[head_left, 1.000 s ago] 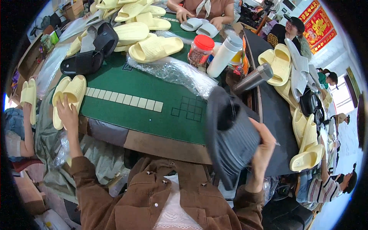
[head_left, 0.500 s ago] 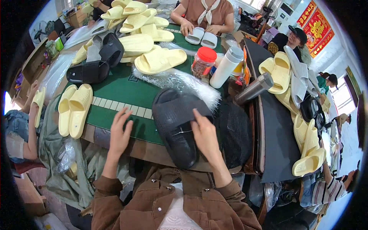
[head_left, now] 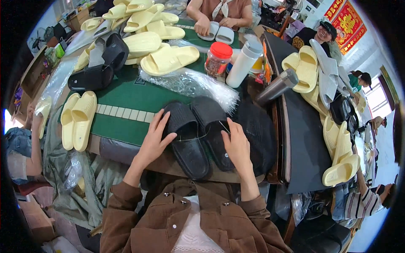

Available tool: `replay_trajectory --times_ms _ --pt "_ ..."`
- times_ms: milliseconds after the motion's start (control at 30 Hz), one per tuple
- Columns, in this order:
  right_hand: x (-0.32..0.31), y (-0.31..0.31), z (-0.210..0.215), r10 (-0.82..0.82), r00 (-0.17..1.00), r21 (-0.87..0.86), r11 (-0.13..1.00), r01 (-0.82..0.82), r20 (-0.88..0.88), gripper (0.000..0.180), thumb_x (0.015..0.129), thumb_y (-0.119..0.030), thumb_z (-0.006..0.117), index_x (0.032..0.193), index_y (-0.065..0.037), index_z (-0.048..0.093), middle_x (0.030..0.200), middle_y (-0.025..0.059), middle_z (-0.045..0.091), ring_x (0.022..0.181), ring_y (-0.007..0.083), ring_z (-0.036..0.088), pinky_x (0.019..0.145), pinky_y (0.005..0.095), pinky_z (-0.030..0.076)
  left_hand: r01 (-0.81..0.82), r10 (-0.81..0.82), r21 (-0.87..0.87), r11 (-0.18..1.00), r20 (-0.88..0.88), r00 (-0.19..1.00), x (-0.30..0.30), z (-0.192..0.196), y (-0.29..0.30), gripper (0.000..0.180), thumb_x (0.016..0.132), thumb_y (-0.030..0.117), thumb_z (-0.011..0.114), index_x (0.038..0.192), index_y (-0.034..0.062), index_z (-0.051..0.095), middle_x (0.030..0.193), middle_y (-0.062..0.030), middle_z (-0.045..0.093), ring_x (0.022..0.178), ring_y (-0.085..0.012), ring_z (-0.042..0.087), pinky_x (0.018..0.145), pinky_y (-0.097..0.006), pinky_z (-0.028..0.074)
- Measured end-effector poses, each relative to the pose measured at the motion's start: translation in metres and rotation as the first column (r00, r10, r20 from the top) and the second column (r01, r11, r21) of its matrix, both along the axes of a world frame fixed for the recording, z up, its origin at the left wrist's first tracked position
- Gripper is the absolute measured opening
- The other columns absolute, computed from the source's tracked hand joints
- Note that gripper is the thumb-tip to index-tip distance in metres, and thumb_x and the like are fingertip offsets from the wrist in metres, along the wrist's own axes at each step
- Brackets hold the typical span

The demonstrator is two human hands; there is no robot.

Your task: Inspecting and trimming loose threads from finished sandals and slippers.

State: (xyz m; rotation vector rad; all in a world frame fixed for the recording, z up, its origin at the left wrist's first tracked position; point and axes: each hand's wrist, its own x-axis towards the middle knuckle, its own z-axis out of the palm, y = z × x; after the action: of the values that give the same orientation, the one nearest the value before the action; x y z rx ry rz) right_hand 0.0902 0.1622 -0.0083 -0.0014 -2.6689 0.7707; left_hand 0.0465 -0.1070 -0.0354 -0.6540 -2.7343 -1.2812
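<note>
Two black slide sandals lie side by side, soles down, at the near edge of the green table (head_left: 126,99). My left hand (head_left: 154,141) rests flat on the left black sandal (head_left: 187,141), fingers spread over its strap. My right hand (head_left: 237,145) presses on the right black sandal (head_left: 215,130), and a thin thread runs between the two hands. More black material (head_left: 257,130) lies just right of the pair.
A pale yellow sandal pair (head_left: 78,120) sits at the left table edge. Heaped yellow sandals (head_left: 156,42), a black sandal (head_left: 90,78), crumpled clear plastic bags (head_left: 190,82), a red-lidded jar (head_left: 217,59), a white bottle (head_left: 244,63) and a steel flask (head_left: 276,86) crowd the far side. Other people sit around.
The black sandals went from being held up at my right to lying flat and paired on the table edge. My left hand left the yellow pair and came onto the black ones.
</note>
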Motion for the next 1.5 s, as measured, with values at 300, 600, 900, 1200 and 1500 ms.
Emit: replay_trajectory --times_ms 300,600,900,1200,1500 --pt "0.013 0.006 0.007 0.125 0.986 -0.132 0.985 -0.110 0.108 0.025 0.086 -0.011 0.061 0.108 0.000 0.061 0.100 0.0187 0.063 0.092 0.0359 0.062 0.077 0.0391 0.050 -0.047 0.047 0.033 0.998 0.015 0.999 0.001 0.000 -0.004 0.061 0.084 0.024 0.066 0.137 0.0071 0.041 0.147 -0.0161 0.028 0.134 -0.0337 0.030 0.108 -0.040 0.030" --pt "-0.003 0.020 0.081 0.039 0.930 -0.525 0.817 -0.240 -0.365 0.022 0.090 0.004 0.043 0.101 0.002 0.062 0.093 0.0077 0.063 0.074 0.0107 0.055 0.069 0.0233 0.045 -0.084 0.082 0.103 0.991 0.027 0.996 0.009 -0.005 0.016 0.062 0.083 0.020 0.066 0.137 0.0076 0.038 0.148 -0.0155 0.024 0.136 -0.0349 0.027 0.109 -0.042 0.029" --pt "-0.016 -0.002 0.162 -0.046 0.445 -0.445 0.206 -0.872 -0.894 0.023 0.090 -0.003 0.046 0.111 0.005 0.052 0.105 0.0201 0.060 0.084 0.0198 0.059 0.080 0.0305 0.050 -0.144 0.156 0.120 0.982 -0.105 0.982 0.011 -0.015 0.030 0.058 0.083 0.015 0.066 0.135 0.0063 0.042 0.146 -0.0188 0.027 0.134 -0.0379 0.028 0.108 -0.044 0.028" --pt "-0.082 0.007 -0.021 -0.128 0.986 -0.859 -0.488 -0.156 -0.106 0.055 0.086 0.014 0.042 0.135 0.004 0.020 0.127 0.0297 0.041 0.118 0.0351 0.051 0.101 0.0372 0.047 -0.117 0.133 0.126 0.985 -0.124 0.983 0.013 -0.018 0.046 0.059 0.080 0.013 0.067 0.134 0.0079 0.044 0.146 -0.0178 0.028 0.134 -0.0379 0.029 0.108 -0.043 0.029" --pt "-0.093 0.010 -0.021 -0.025 0.998 -0.844 -0.536 0.036 0.058 0.061 0.089 0.013 0.037 0.142 0.002 0.010 0.133 0.0351 0.036 0.119 0.0392 0.050 0.099 0.0411 0.048 -0.123 0.140 0.151 0.981 -0.109 0.984 0.011 -0.020 0.054 0.059 0.078 0.011 0.068 0.132 0.0092 0.045 0.146 -0.0157 0.028 0.135 -0.0373 0.027 0.108 -0.044 0.029"
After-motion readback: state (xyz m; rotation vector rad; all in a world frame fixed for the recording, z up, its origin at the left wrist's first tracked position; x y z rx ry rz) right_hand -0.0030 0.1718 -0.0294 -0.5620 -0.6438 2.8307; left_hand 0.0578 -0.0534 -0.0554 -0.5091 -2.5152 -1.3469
